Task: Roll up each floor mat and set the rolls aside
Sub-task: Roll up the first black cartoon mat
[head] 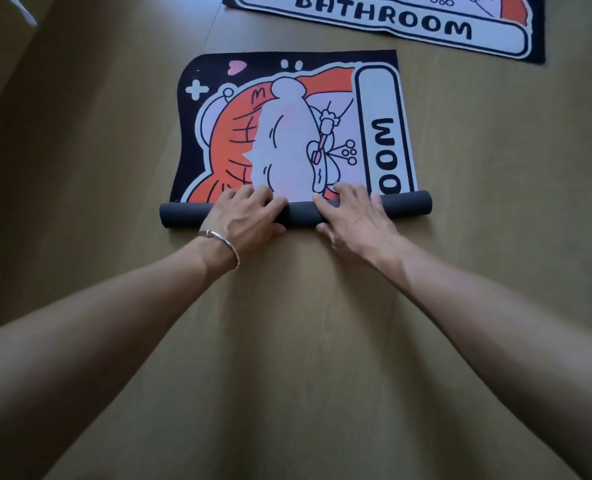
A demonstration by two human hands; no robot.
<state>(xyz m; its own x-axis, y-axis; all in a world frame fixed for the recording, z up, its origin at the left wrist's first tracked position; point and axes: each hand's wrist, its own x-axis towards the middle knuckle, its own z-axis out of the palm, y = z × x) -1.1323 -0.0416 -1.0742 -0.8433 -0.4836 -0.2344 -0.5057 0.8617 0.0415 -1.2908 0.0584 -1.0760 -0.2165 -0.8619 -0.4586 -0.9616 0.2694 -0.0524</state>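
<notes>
Left hand (242, 211) and right hand (353, 216) pressed spread fingers onto the grey roll (408, 206), frame centre. A second mat (391, 22) lay upper right.

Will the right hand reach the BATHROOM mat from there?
Probably not yet: the right hand rests on the dark roll, arm stretched, and the BATHROOM mat lies well beyond. Nothing blocks it.

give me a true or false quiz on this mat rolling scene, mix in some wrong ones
1. The left hand and right hand both rest on the roll. True.
2. The near mat is fully rolled up. False: much of it lies flat beyond the roll.
3. A second mat lies unrolled farther away. True.
4. The bracelet is worn beside the right hand. False: it is on the wrist of the left hand.
</notes>
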